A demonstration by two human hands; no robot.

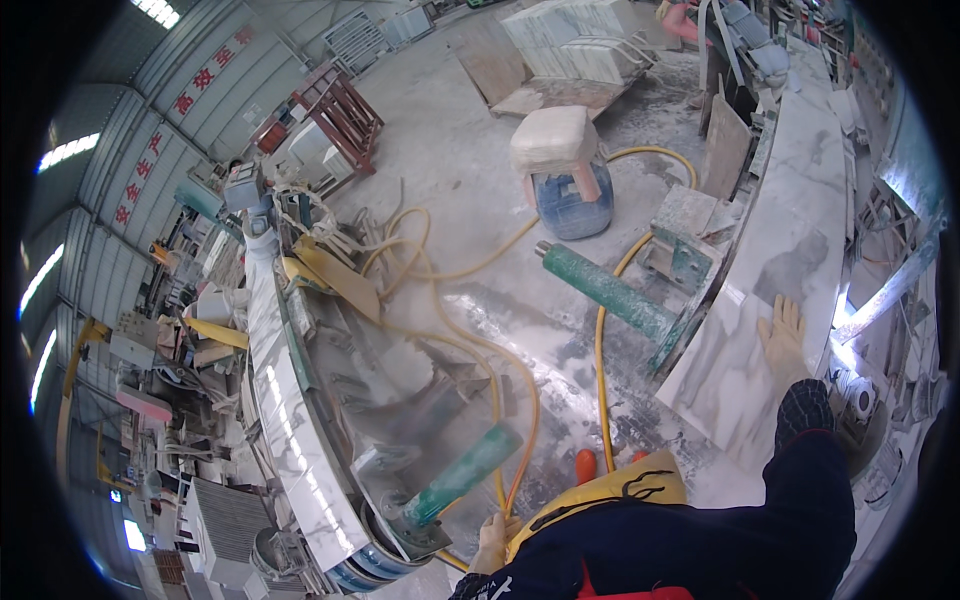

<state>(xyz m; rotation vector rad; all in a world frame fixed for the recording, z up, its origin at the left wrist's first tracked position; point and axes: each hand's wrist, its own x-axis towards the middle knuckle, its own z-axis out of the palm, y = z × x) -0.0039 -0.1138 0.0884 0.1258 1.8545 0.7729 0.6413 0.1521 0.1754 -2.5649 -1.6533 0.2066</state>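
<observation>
My right hand (782,335), in a pale work glove, lies flat with its fingers outstretched on a white marble slab with grey veins (735,350). A darker grey patch marks the stone just beyond the fingertips. Low in the head view, my left hand (490,545), also gloved, hangs beside the yellow apron (590,505) at my waist. Close by it runs a yellow hose (533,405). The left fingers are small and partly hidden, so whether they grip the hose or the apron does not show.
Green rollers (610,290) jut into the aisle from both sides. Marble strips line the left bench (290,420). Yellow hoses trail over the wet, dusty floor (460,180). A blue drum (572,205) with a wrapped top stands ahead, before a slab-laden stand (560,95).
</observation>
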